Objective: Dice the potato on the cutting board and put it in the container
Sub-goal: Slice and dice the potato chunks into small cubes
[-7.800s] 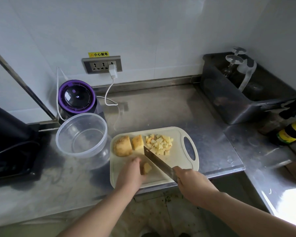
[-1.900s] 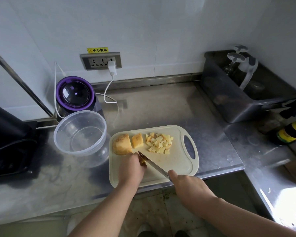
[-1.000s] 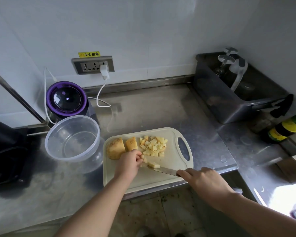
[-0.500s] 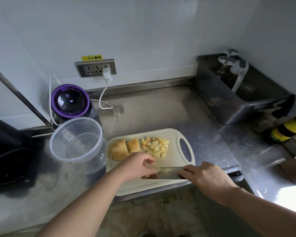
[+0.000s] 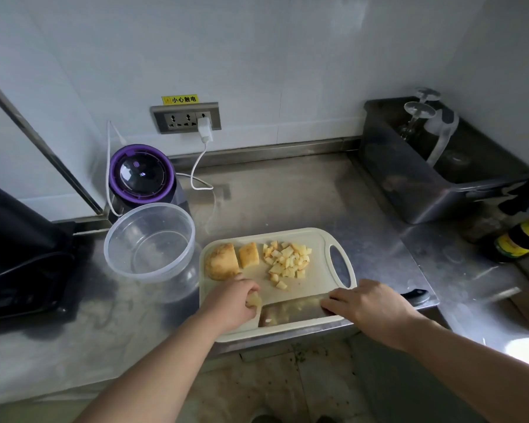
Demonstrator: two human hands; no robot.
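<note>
On steel counter (image 5: pixel 287 203) below white wall (image 5: pixel 287 56), left grip (image 5: pixel 229 303) pinches potato piece (image 5: pixel 254 300); right grip (image 5: pixel 370 306) covers knife (image 5: pixel 290 309), hold unclear.

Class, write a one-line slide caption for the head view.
Left hand pinches a potato piece beside the knife held flat on the board by the right hand; dice piled, container empty.

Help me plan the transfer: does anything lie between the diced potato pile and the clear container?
Yes. The large potato chunk and the smaller chunk lie on the cutting board between the diced pile and the container.
</note>
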